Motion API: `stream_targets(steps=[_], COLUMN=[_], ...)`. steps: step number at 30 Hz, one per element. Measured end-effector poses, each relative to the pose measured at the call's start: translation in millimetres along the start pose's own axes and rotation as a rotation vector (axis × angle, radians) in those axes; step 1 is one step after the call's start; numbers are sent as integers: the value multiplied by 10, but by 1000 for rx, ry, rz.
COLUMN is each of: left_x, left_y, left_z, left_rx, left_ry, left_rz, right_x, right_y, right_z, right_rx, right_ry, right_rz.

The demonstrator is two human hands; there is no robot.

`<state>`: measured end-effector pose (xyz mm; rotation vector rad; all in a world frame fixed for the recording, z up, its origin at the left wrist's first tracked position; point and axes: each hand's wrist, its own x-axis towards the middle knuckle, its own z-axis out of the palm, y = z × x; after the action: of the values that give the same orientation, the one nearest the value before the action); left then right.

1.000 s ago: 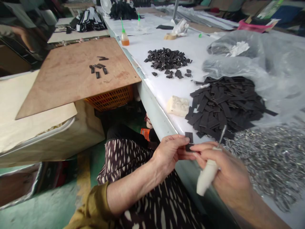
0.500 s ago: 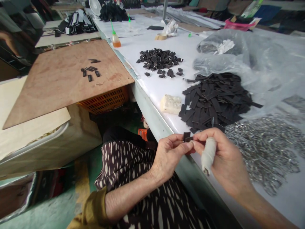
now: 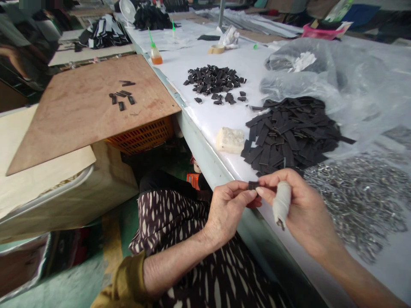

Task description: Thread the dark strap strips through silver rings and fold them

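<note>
White worktop ahead: near its edge, your left hand and bandaged right hand pinch one small black strip, just below the heap of black strips.

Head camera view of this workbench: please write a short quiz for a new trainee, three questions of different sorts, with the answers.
1. True or false: the right hand has a white wrap on one finger.
2. What stands beneath the plywood board? A) an orange plastic crate B) a fan C) a glue bottle
3. Fill in the blank: the small black strip is held between the left hand and the ____ hand.

Key: 1 true; 2 A; 3 right.
</note>
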<state>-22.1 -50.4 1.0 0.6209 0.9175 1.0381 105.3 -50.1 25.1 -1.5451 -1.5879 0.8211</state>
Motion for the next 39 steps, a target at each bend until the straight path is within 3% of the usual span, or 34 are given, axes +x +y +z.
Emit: stream_targets(steps=[5, 10, 15, 21, 29, 39], left_x=[23, 47, 51, 79, 79, 52], left_y=[15, 54, 113, 95, 81, 105], left_z=[-51, -154, -152, -131, -132, -106], left_rx=[149, 325, 138, -50, -11, -47], left_ry=[-35, -3, -142, -96, -2, 8], left_rz=[16, 131, -46, -126, -104, -115], right_x=[35, 105, 120, 101, 99, 92], right_y=[-5, -30, -71, -40, -50, -53], right_z=[-9, -23, 35, 93, 119, 119], right_rx=[-20, -32, 72, 92, 15, -6], right_ry=[-27, -61, -111, -87, -72, -54], right_rz=[2, -1, 74, 79, 58, 22])
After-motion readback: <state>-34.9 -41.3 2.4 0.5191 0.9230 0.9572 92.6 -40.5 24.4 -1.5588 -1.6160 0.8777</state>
